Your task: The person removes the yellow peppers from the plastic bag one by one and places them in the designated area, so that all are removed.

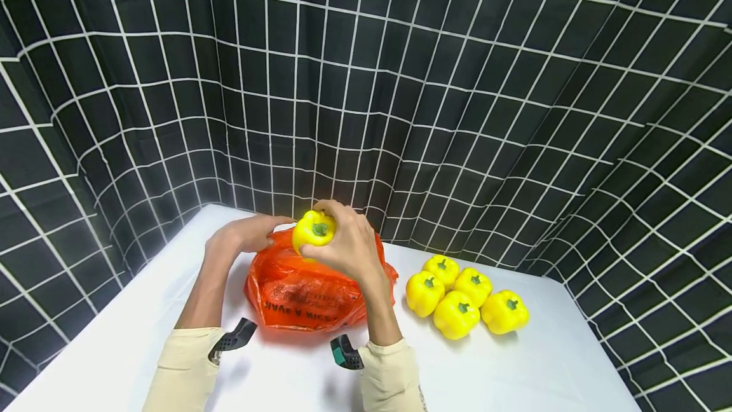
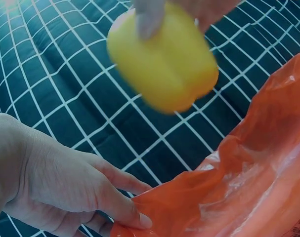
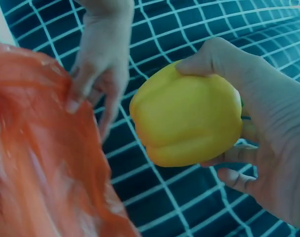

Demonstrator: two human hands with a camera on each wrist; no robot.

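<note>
My right hand (image 1: 350, 243) grips a yellow bell pepper (image 1: 314, 229), its green stem turned toward the head camera. In the head view the pepper overlaps the upper part of a red plastic bag (image 1: 311, 294). The right wrist view shows the thumb on one side of the pepper (image 3: 187, 118) and fingers on the other, beside the bag. My left hand (image 1: 243, 236) pinches the bag's rim at its far left; in the left wrist view the thumb lies over the red film (image 2: 189, 202) with fingers behind it. Printed lettering runs across the bag's near side.
Several more yellow bell peppers (image 1: 456, 314) sit in a cluster on the white table (image 1: 549, 361), right of the bag. A black cloth with a white grid (image 1: 354, 81) hangs behind the table and along its sides. Both wrists carry dark camera mounts (image 1: 234, 336).
</note>
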